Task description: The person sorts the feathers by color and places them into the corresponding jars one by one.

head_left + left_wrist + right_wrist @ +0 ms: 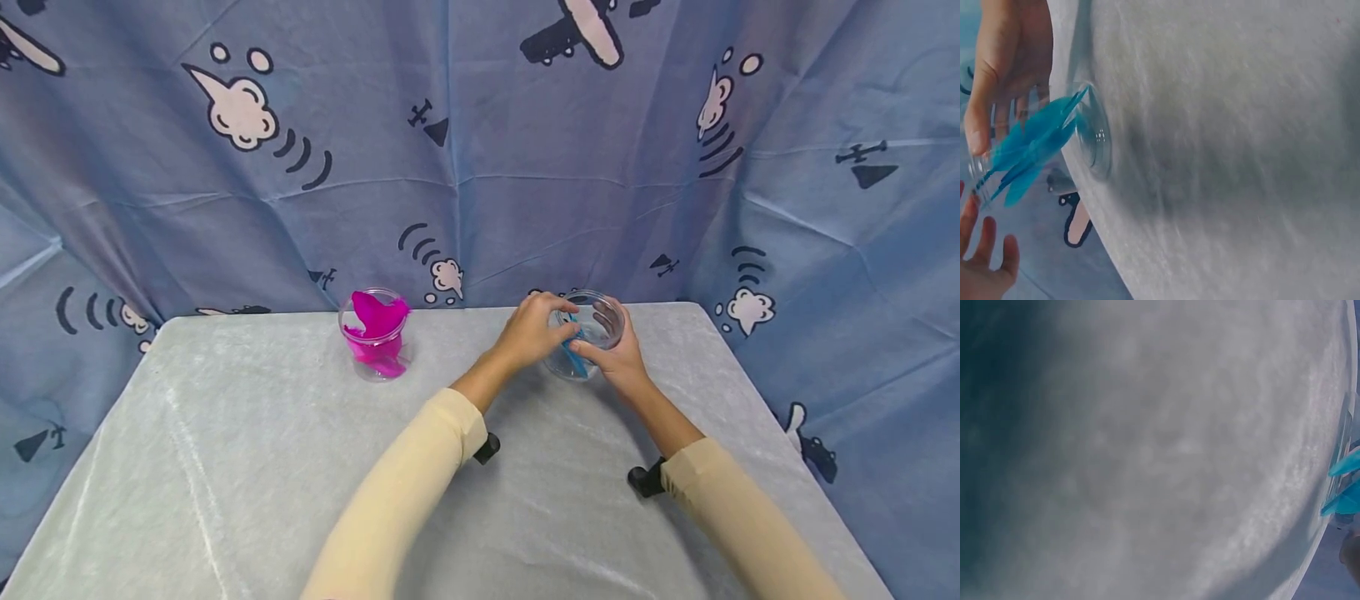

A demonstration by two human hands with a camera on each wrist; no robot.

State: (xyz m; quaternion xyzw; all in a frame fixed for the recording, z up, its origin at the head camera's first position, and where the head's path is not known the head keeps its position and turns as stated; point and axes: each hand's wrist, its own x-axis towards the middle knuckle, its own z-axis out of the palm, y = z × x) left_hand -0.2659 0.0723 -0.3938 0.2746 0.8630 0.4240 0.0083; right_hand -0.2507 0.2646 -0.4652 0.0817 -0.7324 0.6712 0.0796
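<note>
A clear jar (600, 333) stands at the back right of the table, with blue feathers (1038, 140) leaning inside it. My right hand (624, 357) grips the jar from its right side, thumb across the front and fingers behind the wall. At the left of the rim is my left hand (531, 329), its thumb and fingers apart over the feathers' upper ends. In the left wrist view its other fingers spread loosely beside the jar's mouth. Only part of the feathers shows at the right edge of the right wrist view.
A second clear jar (366, 333) with magenta feathers (381, 318) in it stands to the left, near the table's back edge. Pale cloth covers the table (262, 467). A blue printed curtain (480, 150) hangs right behind it.
</note>
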